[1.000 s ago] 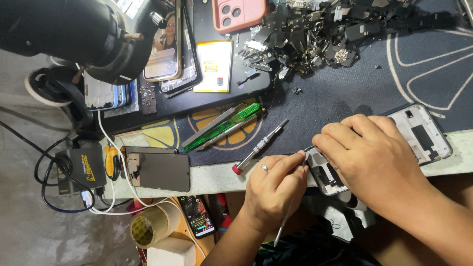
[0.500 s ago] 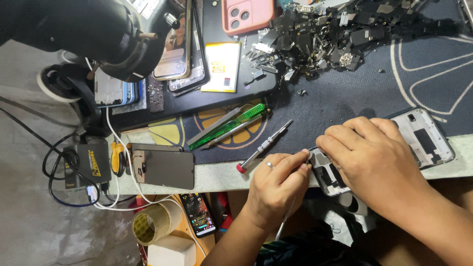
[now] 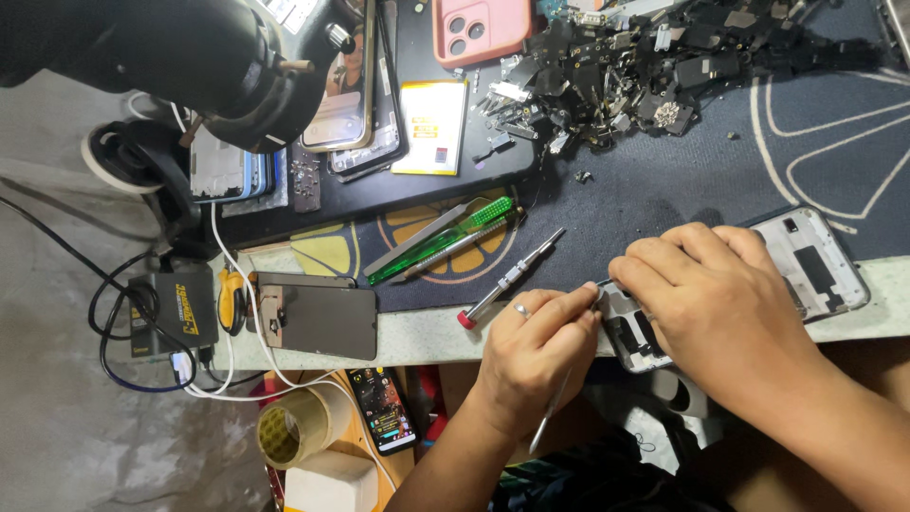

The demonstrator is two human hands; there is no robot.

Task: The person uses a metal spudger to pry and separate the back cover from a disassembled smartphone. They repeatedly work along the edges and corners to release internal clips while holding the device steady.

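Note:
My left hand (image 3: 531,356), with a ring on one finger, grips a thin metal tool (image 3: 550,417); its tip meets the edge of an opened phone body (image 3: 633,339) at the table's front edge. My right hand (image 3: 716,303) lies on top of that phone body, holding it down and hiding most of it. A second opened phone frame (image 3: 823,258) sits just to the right, partly under my right hand. A red-tipped screwdriver (image 3: 512,278) rests on the dark mat (image 3: 664,190) just beyond my left hand.
A green-handled tool (image 3: 445,242) lies on the mat. Further back are a heap of small phone parts (image 3: 654,66), a pink-cased phone (image 3: 479,28), a yellow battery (image 3: 431,128) and stacked phones (image 3: 355,95). A dark screen panel (image 3: 322,318), cables, a tape roll (image 3: 294,427) and a black microscope head (image 3: 190,57) stand left.
Both hands stay on the opened phone body with the thin tool at its edge. The view has drifted slightly; nothing else has moved.

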